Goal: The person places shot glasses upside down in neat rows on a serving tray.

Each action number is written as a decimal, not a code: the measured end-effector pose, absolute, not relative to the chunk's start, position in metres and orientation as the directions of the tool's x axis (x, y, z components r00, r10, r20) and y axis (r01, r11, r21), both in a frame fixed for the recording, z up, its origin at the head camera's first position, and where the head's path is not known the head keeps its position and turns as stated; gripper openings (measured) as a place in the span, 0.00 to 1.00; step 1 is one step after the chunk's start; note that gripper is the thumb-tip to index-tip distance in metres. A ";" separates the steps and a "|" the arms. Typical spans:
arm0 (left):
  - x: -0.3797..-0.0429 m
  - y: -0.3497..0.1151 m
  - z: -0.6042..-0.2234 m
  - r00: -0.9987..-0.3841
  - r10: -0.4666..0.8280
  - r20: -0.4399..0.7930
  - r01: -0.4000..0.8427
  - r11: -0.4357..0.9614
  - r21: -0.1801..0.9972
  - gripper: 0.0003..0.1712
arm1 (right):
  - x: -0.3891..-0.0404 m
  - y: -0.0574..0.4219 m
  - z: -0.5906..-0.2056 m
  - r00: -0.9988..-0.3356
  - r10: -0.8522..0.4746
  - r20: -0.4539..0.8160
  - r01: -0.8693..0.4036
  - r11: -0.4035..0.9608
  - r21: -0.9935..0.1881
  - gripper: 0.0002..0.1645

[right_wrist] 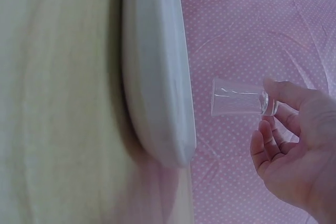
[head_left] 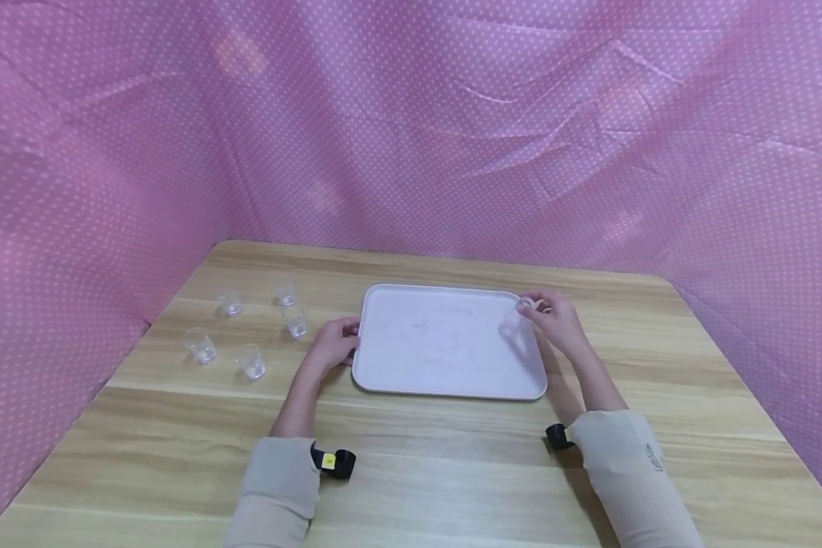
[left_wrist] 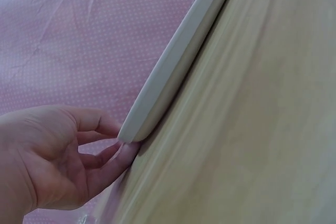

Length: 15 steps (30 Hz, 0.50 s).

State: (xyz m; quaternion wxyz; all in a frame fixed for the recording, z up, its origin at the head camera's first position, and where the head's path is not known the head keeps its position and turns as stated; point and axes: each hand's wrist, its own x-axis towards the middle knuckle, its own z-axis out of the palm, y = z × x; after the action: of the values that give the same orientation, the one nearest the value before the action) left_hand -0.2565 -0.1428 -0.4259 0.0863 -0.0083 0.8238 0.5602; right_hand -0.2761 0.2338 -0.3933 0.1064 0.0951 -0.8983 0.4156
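A white rectangular tray (head_left: 445, 342) lies on the table. My left hand (head_left: 333, 342) pinches its left rim, and in the left wrist view the fingers (left_wrist: 107, 124) are at the tray's edge (left_wrist: 157, 85). Over the right end of the tray, my right hand (head_left: 553, 320) holds a small clear shot glass (head_left: 514, 320). Seen from the right wrist, the thumb and fingers pinch the glass (right_wrist: 236, 97) by its thick base. Its wide mouth faces down toward the tray, a little above it.
Several similar clear glasses stand to the left of the tray, one nearest the left forearm (head_left: 252, 363) and another by the table's left edge (head_left: 202, 346). Pink dotted cloth (head_left: 411, 137) hangs behind and beside the wooden table (head_left: 438, 472).
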 end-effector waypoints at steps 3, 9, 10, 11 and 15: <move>-0.256 -0.141 -0.426 -0.990 0.052 -0.129 -0.095 0.424 0.901 0.27 | -0.277 0.232 -0.393 -0.961 -0.079 0.265 -0.253 0.637 -0.728 0.19; -0.256 -0.140 -0.427 -0.992 0.036 -0.123 -0.095 0.440 0.893 0.27 | -0.278 0.231 -0.391 -0.966 -0.073 0.246 -0.234 0.649 -0.724 0.19; -0.256 -0.140 -0.427 -0.992 0.038 -0.123 -0.094 0.437 0.895 0.27 | -0.278 0.230 -0.391 -0.966 -0.075 0.247 -0.235 0.651 -0.722 0.19; -0.256 -0.140 -0.427 -0.991 0.042 -0.124 -0.094 0.433 0.896 0.27 | -0.278 0.230 -0.391 -0.965 -0.077 0.250 -0.239 0.652 -0.719 0.19; -0.257 -0.141 -0.428 -0.990 0.047 -0.136 -0.105 0.412 0.905 0.27 | -0.278 0.229 -0.391 -0.960 -0.091 0.265 -0.258 0.657 -0.709 0.18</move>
State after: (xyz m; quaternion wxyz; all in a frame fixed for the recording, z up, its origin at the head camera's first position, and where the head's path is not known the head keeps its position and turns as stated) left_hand -0.2572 -0.1408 -0.4277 0.0702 -0.0171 0.8373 0.5419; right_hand -0.2777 0.2293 -0.3910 0.1034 0.0963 -0.9043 0.4028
